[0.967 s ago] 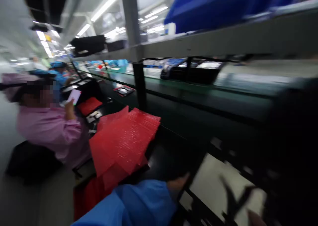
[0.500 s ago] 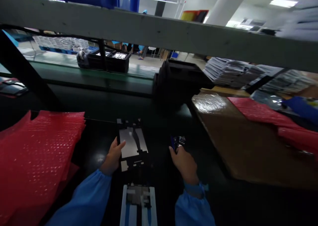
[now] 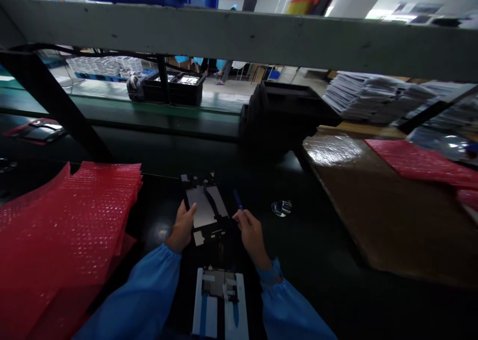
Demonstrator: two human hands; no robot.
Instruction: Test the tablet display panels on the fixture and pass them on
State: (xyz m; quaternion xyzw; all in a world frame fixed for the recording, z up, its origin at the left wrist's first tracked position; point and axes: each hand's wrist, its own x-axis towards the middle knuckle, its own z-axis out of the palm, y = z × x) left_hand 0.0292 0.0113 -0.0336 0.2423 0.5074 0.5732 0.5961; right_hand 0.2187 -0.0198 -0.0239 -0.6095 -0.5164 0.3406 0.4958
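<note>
A flat black frame part with grey panels (image 3: 205, 208) lies on the dark bench in front of me. My left hand (image 3: 182, 228) grips its left edge, thumb on top. My right hand (image 3: 251, 235) sits at the part's right edge, fingers closed round a thin blue pen-like tool (image 3: 238, 199) that points away from me. A second part, white with blue strips (image 3: 220, 302), lies nearer to me between my blue sleeves. A small shiny roll (image 3: 281, 207) rests on the bench to the right of my right hand.
A stack of red bubble-wrap bags (image 3: 67, 225) fills the left. A brown board (image 3: 381, 200) with more red bags (image 3: 414, 163) lies on the right. Black trays (image 3: 284, 113) stand behind. A grey shelf beam (image 3: 239, 36) crosses overhead, and a green conveyor (image 3: 149, 108) runs beyond.
My view swung from the co-worker on the left back to the bench. My right hand left the shiny roll and moved left to the part, now with the blue tool in it.
</note>
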